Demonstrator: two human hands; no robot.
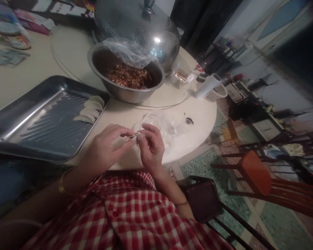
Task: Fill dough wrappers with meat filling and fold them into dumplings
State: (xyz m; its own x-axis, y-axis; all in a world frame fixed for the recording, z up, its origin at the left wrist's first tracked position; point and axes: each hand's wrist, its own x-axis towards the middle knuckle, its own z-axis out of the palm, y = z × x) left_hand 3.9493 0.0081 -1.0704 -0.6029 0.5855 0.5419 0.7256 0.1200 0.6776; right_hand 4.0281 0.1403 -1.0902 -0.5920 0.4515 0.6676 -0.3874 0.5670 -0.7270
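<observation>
Between the fingertips of both hands is a dumpling [132,136], pale and small, its edge pinched. My left hand [106,144] closes on its left side with thumb and fingers. My right hand [151,146] presses the right side with thumb and forefinger, partly hiding it. Just behind my hands, a crumpled clear plastic bag [169,125] with pale contents lies on the table. Several finished dumplings [90,111] lie in a row at the right side of a metal tray [41,132]. A steel bowl [125,95] holds reddish-brown chopped filling [130,76], with clear plastic draped over its back rim.
A large perforated metal dome cover [135,24] stands behind the bowl on a glass turntable [70,45]. At the table's right edge are a white basket [216,92] and a pale roll [208,85]. A jar [17,38] stands far left. Chairs [255,173] occupy the floor at right.
</observation>
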